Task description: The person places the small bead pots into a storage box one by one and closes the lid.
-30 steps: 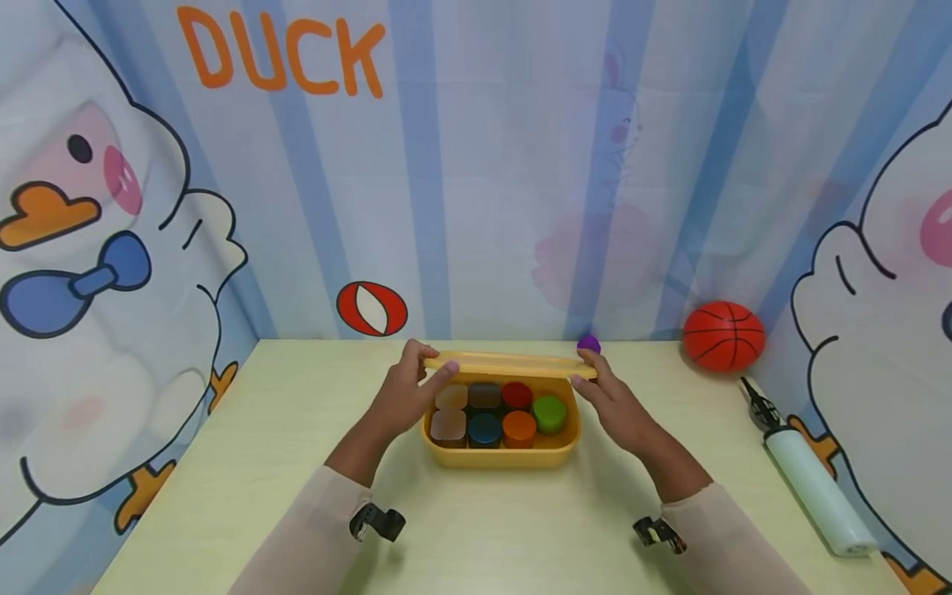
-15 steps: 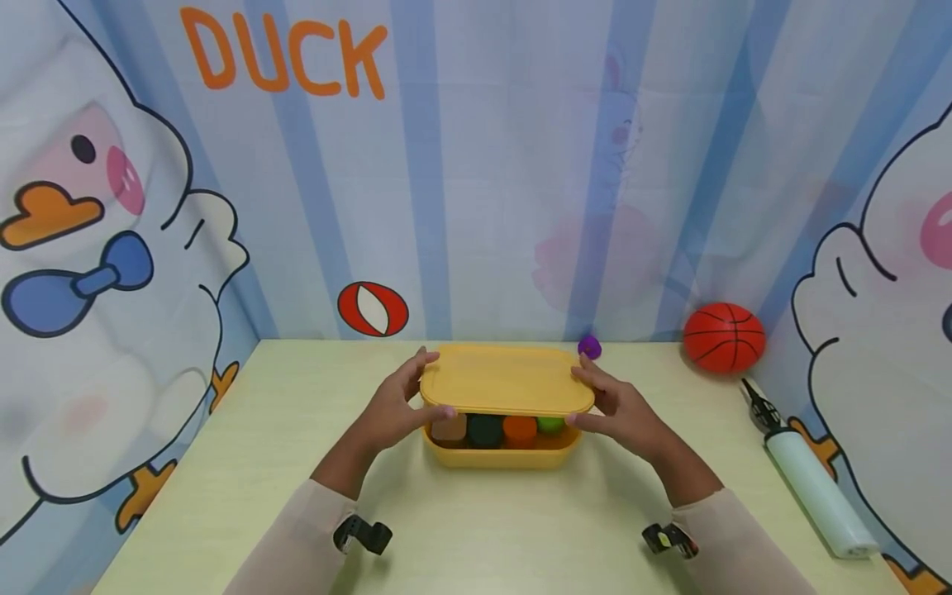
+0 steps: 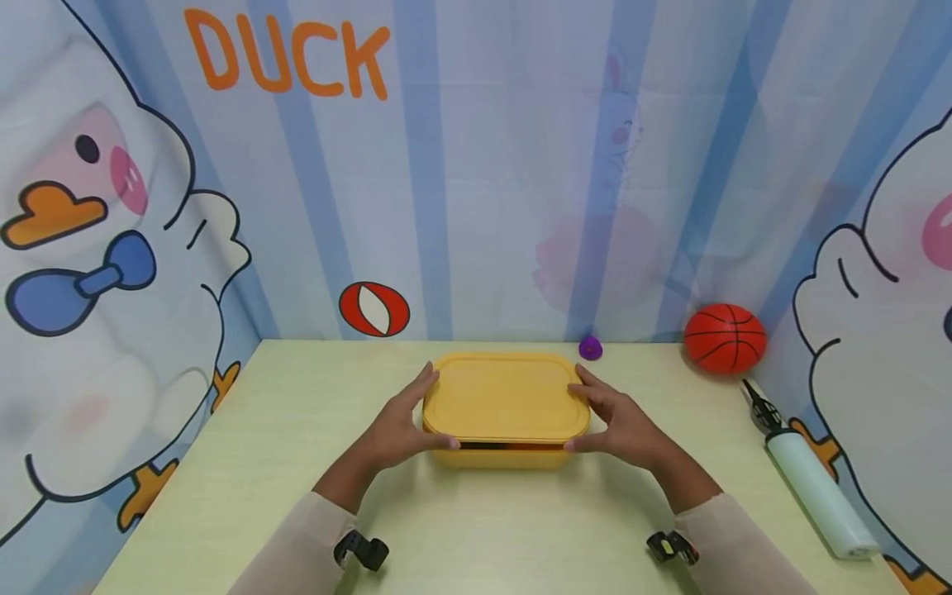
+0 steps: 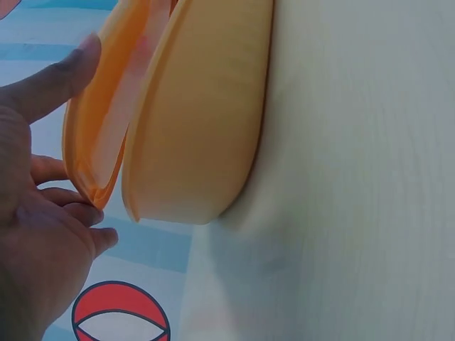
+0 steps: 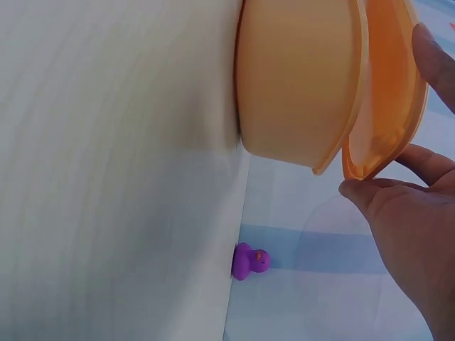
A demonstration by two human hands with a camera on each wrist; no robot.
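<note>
A yellow lid (image 3: 506,398) sits just over a yellow box (image 3: 502,459) on the table, with a dark gap along the front edge. My left hand (image 3: 402,426) grips the lid's left end, thumb at the front corner and fingers at the back. On the other end my right hand (image 3: 621,420) holds the lid the same way. The left wrist view has the lid (image 4: 85,135) tilted apart from the box wall (image 4: 199,114). From the right wrist the lid (image 5: 387,92) also stands off the box rim. The box's contents are hidden under the lid.
Behind the box, at the table's (image 3: 297,413) back edge, sits a small purple toy duck (image 5: 249,261). A red toy basketball (image 3: 725,339) stands at the back right. A pale green cylinder with a black nozzle (image 3: 818,487) lies along the right side. A printed curtain (image 3: 491,165) hangs behind.
Both hands have lowered the lid from a steep tilt to nearly flat over the box. The coloured round pieces inside have gone from view.
</note>
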